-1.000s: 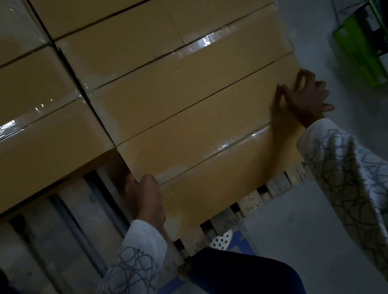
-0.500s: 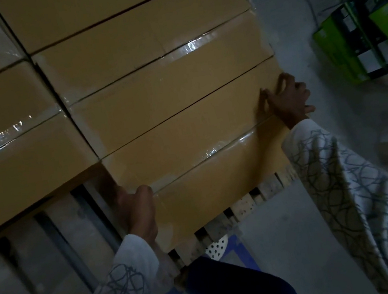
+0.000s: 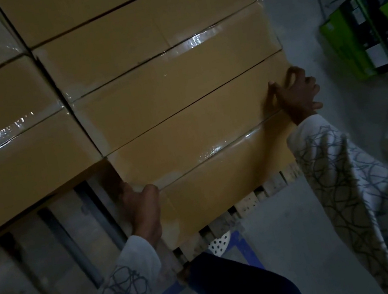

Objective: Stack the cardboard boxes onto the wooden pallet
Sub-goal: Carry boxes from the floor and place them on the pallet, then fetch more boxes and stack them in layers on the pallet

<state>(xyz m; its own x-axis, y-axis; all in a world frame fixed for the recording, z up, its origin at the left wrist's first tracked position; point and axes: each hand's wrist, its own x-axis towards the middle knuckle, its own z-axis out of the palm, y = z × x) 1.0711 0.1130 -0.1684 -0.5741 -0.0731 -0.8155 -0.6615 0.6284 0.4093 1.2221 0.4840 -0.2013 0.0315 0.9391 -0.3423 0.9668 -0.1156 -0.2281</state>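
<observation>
Brown cardboard is filling both my grips. My left hand [image 3: 143,209] is curling round the near left corner of the box [image 3: 203,165], with the fingers wrapping onto its side face. My right hand [image 3: 298,96] is hooking over the opposite end, fingertips bending onto the top panel and the palm bearing against the end wall. I am holding it end to end, along its length.

The box is lying flat at the front right corner of the wooden pallet [image 3: 248,201]. Its far long side is touching the neighbouring box [image 3: 172,79], and slat ends are showing just past its near edge. A second stack [image 3: 10,150] is sitting to the left, with bare slats in front of it.

I am judging this box to be stiff and fairly heavy, since it is long enough to need both arms. The corners and end walls look the strongest places to hold, and the middle of the top would probably bow under pressure. The glossy tape [image 3: 213,147] along the seam looks slick, so I am keeping my fingers on bare board. Nudging it along the slats seems easier than lifting it.

Green cartons [image 3: 368,35] are lying well apart on the floor to my right.
</observation>
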